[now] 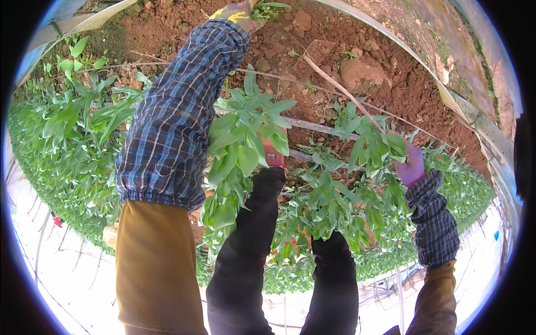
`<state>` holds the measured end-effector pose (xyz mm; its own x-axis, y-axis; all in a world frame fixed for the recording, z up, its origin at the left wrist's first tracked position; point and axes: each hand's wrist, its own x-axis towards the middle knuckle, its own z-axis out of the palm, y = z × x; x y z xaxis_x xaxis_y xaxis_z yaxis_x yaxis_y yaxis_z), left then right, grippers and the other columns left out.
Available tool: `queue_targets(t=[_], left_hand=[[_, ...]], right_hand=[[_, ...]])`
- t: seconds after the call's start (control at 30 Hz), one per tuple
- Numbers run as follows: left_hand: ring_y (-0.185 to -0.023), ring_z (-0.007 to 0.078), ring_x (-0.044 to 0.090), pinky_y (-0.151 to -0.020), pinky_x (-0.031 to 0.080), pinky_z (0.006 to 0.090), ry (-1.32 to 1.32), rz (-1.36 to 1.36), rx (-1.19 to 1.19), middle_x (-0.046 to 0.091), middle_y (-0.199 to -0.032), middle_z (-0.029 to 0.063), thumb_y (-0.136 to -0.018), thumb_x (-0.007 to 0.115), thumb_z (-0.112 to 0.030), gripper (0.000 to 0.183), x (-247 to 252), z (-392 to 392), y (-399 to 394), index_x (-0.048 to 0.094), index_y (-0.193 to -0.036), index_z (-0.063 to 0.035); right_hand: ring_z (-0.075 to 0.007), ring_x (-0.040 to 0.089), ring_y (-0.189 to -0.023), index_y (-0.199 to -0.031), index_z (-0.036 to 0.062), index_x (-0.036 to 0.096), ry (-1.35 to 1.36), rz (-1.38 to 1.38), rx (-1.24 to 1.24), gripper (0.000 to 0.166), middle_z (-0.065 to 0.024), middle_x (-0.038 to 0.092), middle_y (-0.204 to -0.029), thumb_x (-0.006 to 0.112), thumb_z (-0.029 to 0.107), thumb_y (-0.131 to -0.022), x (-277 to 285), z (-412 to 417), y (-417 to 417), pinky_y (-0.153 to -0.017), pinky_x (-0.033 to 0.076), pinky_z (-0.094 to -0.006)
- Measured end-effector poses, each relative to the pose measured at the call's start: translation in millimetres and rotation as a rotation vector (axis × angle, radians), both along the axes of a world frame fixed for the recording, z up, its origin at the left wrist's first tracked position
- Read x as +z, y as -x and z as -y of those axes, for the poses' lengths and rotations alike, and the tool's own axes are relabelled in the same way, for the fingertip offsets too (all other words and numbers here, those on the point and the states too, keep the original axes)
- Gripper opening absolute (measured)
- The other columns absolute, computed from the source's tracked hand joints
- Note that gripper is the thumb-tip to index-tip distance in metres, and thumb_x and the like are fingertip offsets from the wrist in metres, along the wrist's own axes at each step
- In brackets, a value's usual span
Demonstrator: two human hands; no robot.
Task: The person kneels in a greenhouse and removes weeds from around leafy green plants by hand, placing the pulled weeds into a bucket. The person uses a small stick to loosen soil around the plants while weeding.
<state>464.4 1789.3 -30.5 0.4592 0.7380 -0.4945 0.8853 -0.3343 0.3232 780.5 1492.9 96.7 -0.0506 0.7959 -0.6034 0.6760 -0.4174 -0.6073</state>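
Note:
My left hand (238, 13), in a glove with yellow markings, reaches to the top edge of the view. A tuft of small green weeds (268, 10) shows between its thumb and fingers, close over the soil; part of the hand is cut off. At the right, my right hand (409, 164) wears a purple glove and grips the end of a thin wooden stick (341, 88). The stick slants up and left over the red soil (284, 48). Leafy green plants (368, 140) surround the right hand and partly cover its fingers.
Dense leafy plants (247, 130) grow around my black-trousered legs (251, 234) and a reddish shoe (274, 153). Cords and a pale strip (310, 124) cross the bed. Rocks (362, 73) lie in the soil, and a pale plastic edge (389, 31) curves along the far side.

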Motion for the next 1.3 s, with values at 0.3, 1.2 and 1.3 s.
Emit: queue_targets(t=[0.3,1.2,1.3], left_hand=[[-0.083,0.0287,0.054,-0.072,0.045,0.0372,-0.106,0.283,-0.376,0.052,-0.091,0.0107,-0.076,0.059,-0.026,0.030,-14,29,-31,0.054,-0.096,-0.0047],[-0.086,0.0318,0.056,-0.073,0.047,0.0394,0.189,0.142,-0.247,0.057,-0.093,0.0161,-0.075,0.057,-0.027,0.042,8,72,-100,0.046,-0.108,-0.0046],[-0.087,0.0299,0.056,-0.072,0.047,0.0374,0.116,0.243,0.187,0.057,-0.093,0.0190,-0.073,0.058,-0.028,0.045,75,60,-30,0.045,-0.108,-0.0032]], right_hand=[[-0.0053,0.046,-0.070,-0.116,-0.0024,0.046,0.178,0.117,-0.589,0.035,-0.0018,0.054,-0.089,0.046,0.007,-0.082,42,47,-26,-0.064,0.039,-0.0186],[-0.0030,0.042,-0.057,-0.116,-0.0002,0.048,0.075,0.031,-0.457,0.036,0.0008,0.053,-0.078,0.045,0.006,-0.081,47,53,-35,-0.050,0.036,-0.0170],[-0.0054,0.047,-0.064,-0.116,-0.0006,0.048,0.114,0.055,-0.289,0.036,-0.0024,0.055,-0.082,0.046,0.008,-0.081,64,32,-30,-0.057,0.040,-0.0193]])
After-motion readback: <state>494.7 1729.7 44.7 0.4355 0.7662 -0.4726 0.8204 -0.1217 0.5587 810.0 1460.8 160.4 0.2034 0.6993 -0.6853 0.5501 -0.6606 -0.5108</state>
